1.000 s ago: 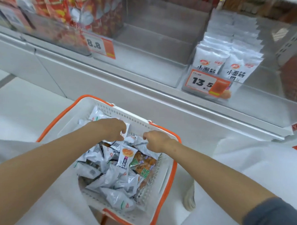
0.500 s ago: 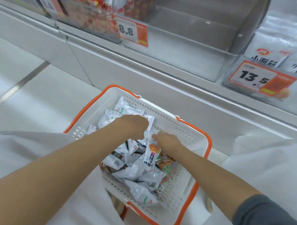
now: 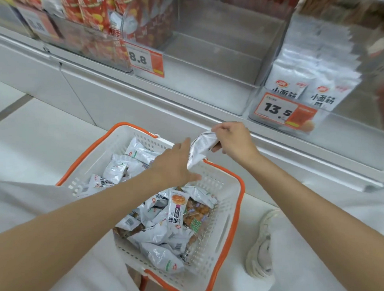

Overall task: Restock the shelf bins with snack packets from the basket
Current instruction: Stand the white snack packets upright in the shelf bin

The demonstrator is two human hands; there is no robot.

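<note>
The left hand (image 3: pixel 176 165) is stretched flat, fingers straight, tips against a silver snack packet (image 3: pixel 199 150). The right hand (image 3: pixel 232 141) pinches that packet above the basket (image 3: pixel 240 187) rim, below a clear shelf bin (image 3: pixel 216 63).

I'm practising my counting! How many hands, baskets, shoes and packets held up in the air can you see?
Hands: 2, the left hand and the right hand
basket: 1
shoe: 1
packet held up: 1
Total: 5
</note>
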